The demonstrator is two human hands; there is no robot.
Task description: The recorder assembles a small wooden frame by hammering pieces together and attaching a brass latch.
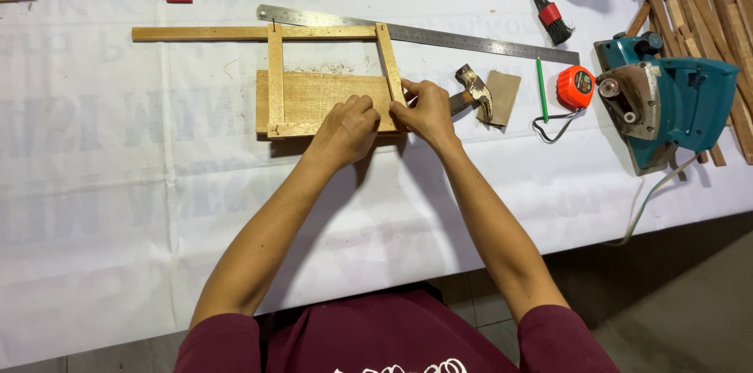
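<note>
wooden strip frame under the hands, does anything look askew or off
Yes: the right upright wooden strip leans, its foot further right than its top, while the left upright wooden strip stands straight. Both hands, left hand and right hand, meet at its lower end.

My two bare forearms rise from the bottom of the frame and angle inward, meeting just above the centre. My left hand (347, 125) lies knuckles up, fingers curled under and pressed down, wrist straight. My right hand (424, 110) sits just beside it, nearly touching, its fingers bent and pinched together at the tips, thumb tucked toward the left hand. Short dark red sleeves cover my upper arms at the bottom edge.
</note>
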